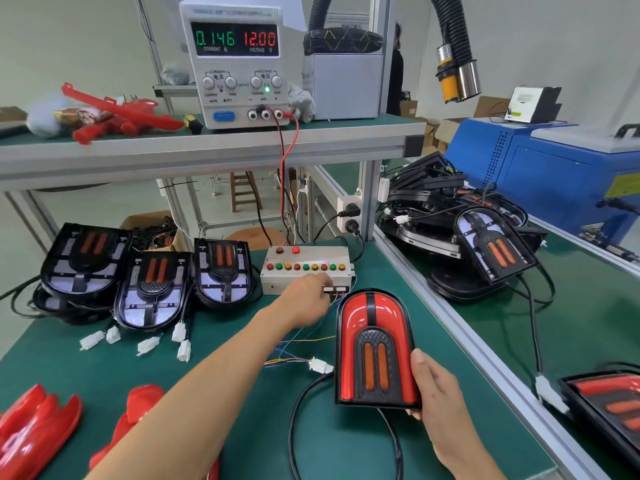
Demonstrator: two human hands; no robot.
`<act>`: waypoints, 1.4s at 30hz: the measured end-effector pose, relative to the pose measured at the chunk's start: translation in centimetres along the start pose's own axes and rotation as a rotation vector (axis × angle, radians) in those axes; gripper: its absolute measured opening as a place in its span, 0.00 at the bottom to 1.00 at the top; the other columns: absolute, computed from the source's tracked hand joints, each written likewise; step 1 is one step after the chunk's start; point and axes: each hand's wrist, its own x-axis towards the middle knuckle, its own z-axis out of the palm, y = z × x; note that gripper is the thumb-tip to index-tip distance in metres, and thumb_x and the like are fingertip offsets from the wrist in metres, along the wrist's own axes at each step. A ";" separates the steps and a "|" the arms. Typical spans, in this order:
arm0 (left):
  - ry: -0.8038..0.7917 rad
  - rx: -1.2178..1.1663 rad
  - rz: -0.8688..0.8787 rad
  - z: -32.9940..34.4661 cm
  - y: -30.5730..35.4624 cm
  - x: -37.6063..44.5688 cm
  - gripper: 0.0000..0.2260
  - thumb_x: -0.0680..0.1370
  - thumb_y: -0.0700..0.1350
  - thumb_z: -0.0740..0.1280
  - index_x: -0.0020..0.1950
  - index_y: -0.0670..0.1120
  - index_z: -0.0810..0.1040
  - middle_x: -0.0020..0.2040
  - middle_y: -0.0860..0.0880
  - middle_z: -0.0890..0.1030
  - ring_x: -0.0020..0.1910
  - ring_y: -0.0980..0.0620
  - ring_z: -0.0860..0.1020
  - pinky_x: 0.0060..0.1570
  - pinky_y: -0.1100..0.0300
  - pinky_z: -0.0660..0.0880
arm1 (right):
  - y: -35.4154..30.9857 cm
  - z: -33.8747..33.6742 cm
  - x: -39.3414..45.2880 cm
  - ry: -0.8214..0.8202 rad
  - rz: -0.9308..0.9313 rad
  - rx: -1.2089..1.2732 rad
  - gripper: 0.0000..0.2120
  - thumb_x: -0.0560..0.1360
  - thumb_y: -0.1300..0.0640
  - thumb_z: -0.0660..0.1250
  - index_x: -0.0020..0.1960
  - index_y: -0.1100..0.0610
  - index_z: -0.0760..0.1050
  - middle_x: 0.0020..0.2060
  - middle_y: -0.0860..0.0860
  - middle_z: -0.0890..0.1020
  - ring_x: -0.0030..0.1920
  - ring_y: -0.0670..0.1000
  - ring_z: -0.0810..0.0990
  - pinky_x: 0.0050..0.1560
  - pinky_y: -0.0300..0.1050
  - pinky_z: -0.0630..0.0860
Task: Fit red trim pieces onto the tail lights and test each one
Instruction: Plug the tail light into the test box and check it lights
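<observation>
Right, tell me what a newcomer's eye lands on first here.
The glossy red tail light near the front of the green bench, held at its edge by the right hand. Next, the power supply on the shelf, its display glowing green and red. Then the left hand reaching to the button box mid-bench.

Beside the test box, the left hand's fingertips hide behind small connectors, while red trim pieces and another tail light run off the frame's edges.
</observation>
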 end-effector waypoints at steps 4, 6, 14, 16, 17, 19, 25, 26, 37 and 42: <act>-0.015 -0.027 0.139 -1.0 -0.6 -6.1 0.10 0.79 0.41 0.64 0.58 0.46 0.82 0.49 0.52 0.82 0.48 0.54 0.78 0.43 0.74 0.70 | -0.6 0.3 -0.3 0.062 0.013 0.010 0.21 0.79 0.38 0.58 0.48 0.49 0.85 0.31 0.51 0.82 0.28 0.44 0.75 0.27 0.36 0.70; -0.075 0.039 0.199 -0.9 -1.1 -8.7 0.10 0.78 0.42 0.66 0.57 0.48 0.81 0.50 0.53 0.81 0.52 0.54 0.78 0.53 0.66 0.74 | -0.8 0.4 -0.5 0.081 0.021 0.008 0.20 0.81 0.41 0.59 0.45 0.50 0.85 0.29 0.49 0.82 0.27 0.42 0.76 0.25 0.34 0.70; -0.041 0.423 0.289 1.9 -1.6 -11.6 0.13 0.78 0.43 0.65 0.62 0.49 0.73 0.60 0.51 0.79 0.63 0.49 0.75 0.59 0.52 0.66 | -1.2 -0.1 -0.5 0.150 0.070 -0.028 0.28 0.84 0.45 0.59 0.41 0.68 0.78 0.29 0.57 0.72 0.25 0.50 0.68 0.25 0.41 0.62; 0.013 0.393 0.316 2.2 -1.9 -12.0 0.10 0.78 0.42 0.63 0.59 0.48 0.74 0.57 0.52 0.80 0.60 0.49 0.76 0.58 0.53 0.66 | -1.5 -0.3 -0.5 0.173 0.111 -0.054 0.28 0.84 0.45 0.60 0.42 0.69 0.78 0.27 0.56 0.71 0.24 0.50 0.67 0.25 0.41 0.61; 0.045 0.372 0.327 2.2 -2.1 -12.1 0.09 0.78 0.42 0.63 0.58 0.48 0.74 0.56 0.52 0.80 0.59 0.49 0.76 0.57 0.54 0.66 | -1.6 -0.5 -0.5 0.185 0.139 -0.067 0.28 0.84 0.46 0.60 0.43 0.70 0.79 0.26 0.56 0.71 0.23 0.51 0.67 0.26 0.42 0.61; 0.093 0.339 0.349 2.0 -2.6 -12.3 0.08 0.79 0.43 0.62 0.58 0.49 0.74 0.54 0.52 0.79 0.57 0.49 0.75 0.57 0.55 0.66 | -1.6 -1.0 -0.8 0.204 0.190 -0.092 0.28 0.84 0.46 0.61 0.42 0.70 0.78 0.25 0.57 0.71 0.22 0.52 0.67 0.27 0.43 0.61; 0.073 0.302 0.399 1.4 -3.6 -13.6 0.07 0.80 0.43 0.65 0.58 0.48 0.75 0.53 0.52 0.79 0.55 0.48 0.75 0.61 0.54 0.67 | -1.9 -1.9 -2.0 0.185 0.304 -0.190 0.29 0.83 0.42 0.61 0.39 0.67 0.77 0.24 0.57 0.73 0.21 0.52 0.69 0.25 0.42 0.63; 0.075 0.294 0.404 1.4 -3.7 -13.8 0.07 0.79 0.43 0.65 0.58 0.47 0.76 0.53 0.51 0.79 0.55 0.48 0.75 0.61 0.54 0.68 | -2.0 -2.0 -2.1 0.177 0.312 -0.222 0.30 0.83 0.42 0.60 0.40 0.69 0.78 0.24 0.57 0.73 0.21 0.52 0.69 0.25 0.42 0.64; 0.121 0.227 0.436 0.6 -3.5 -13.6 0.07 0.78 0.41 0.68 0.55 0.46 0.79 0.49 0.50 0.81 0.56 0.48 0.73 0.58 0.54 0.69 | -5.8 0.0 -1.9 0.268 -0.311 -1.187 0.21 0.77 0.37 0.66 0.58 0.52 0.83 0.51 0.50 0.82 0.55 0.56 0.79 0.55 0.55 0.76; 0.156 0.377 0.507 0.3 -3.1 -13.3 0.06 0.77 0.39 0.67 0.54 0.46 0.78 0.49 0.49 0.80 0.54 0.46 0.73 0.56 0.54 0.70 | -6.5 8.6 -0.7 -0.158 -0.621 -1.585 0.18 0.77 0.36 0.65 0.54 0.49 0.80 0.50 0.48 0.80 0.56 0.56 0.76 0.54 0.56 0.66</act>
